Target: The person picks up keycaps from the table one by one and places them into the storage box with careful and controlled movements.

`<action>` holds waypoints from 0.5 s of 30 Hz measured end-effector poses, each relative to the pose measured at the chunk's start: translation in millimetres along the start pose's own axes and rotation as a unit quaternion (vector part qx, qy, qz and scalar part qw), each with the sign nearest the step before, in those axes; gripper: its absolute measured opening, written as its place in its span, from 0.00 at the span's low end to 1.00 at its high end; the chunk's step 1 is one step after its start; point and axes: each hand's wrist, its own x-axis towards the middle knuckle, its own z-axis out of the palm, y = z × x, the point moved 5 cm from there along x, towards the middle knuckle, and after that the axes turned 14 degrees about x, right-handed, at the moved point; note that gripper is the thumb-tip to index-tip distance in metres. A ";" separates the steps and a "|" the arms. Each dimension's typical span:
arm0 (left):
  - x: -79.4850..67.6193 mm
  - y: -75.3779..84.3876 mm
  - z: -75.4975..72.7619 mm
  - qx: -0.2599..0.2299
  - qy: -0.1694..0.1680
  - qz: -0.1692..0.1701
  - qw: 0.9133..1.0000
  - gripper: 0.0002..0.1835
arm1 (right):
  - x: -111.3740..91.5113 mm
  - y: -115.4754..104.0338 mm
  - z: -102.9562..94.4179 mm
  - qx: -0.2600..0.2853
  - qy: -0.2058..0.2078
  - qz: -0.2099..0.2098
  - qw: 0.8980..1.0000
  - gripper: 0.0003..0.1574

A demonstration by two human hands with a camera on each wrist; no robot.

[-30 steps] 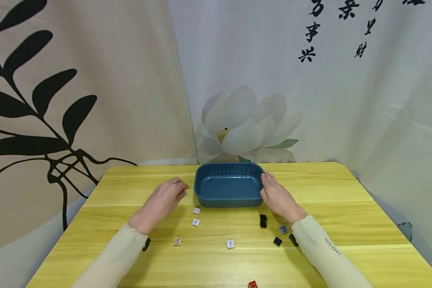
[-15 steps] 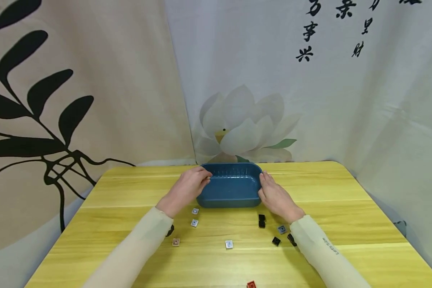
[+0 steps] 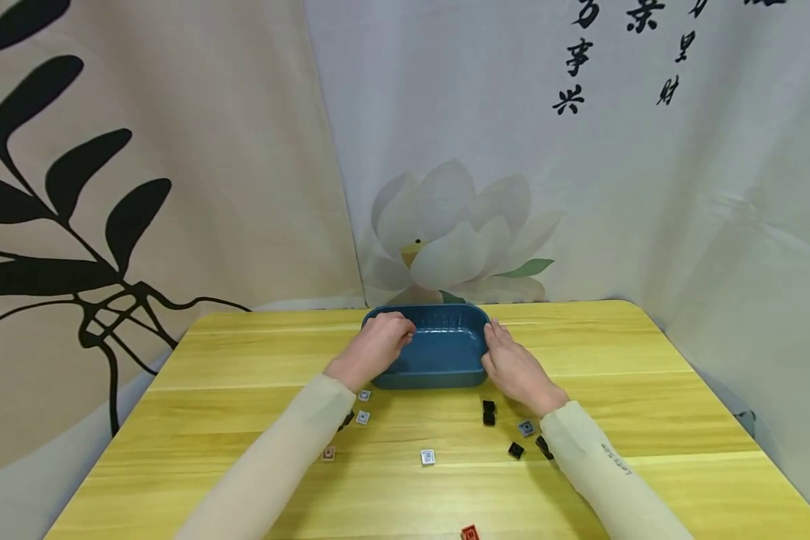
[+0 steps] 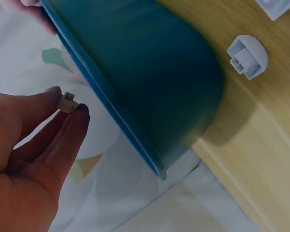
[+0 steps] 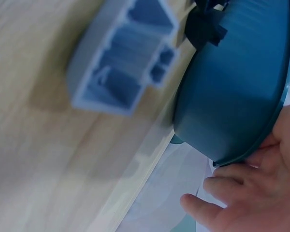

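Observation:
A small beige keycap [image 4: 67, 103] is pinched between the thumb and fingertips of my left hand [image 3: 378, 346], as the left wrist view shows. In the head view that hand is above the left part of a blue rectangular dish [image 3: 432, 380], and the keycap is hidden there. My right hand [image 3: 518, 376] rests against the right side of the dish, its fingers lying along the rim. In the right wrist view, some of those fingers [image 5: 232, 181] extend past the rim, fairly straight.
Loose keycaps lie on the wooden table: white ones [image 3: 428, 457], a pinkish one [image 3: 328, 454], black ones [image 3: 489, 413], a blue-grey one [image 3: 526, 428] by the right sleeve, and a red one [image 3: 469, 532] at the front. A printed curtain [image 3: 243, 187] hangs behind.
My left hand has moved right, from beside the dish to above its left part. My right hand has stayed at the dish's right side.

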 end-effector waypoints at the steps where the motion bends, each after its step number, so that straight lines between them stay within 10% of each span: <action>1: 0.9 -0.4 2.2 0.000 -0.005 -0.001 1.000 0.07 | 0.3 -0.3 0.3 -0.001 -0.001 0.000 1.000 0.36; 15: 16.3 -5.4 32.3 0.008 -0.101 -0.018 0.995 0.08 | 0.9 1.0 0.5 -0.004 -0.003 0.004 1.000 0.36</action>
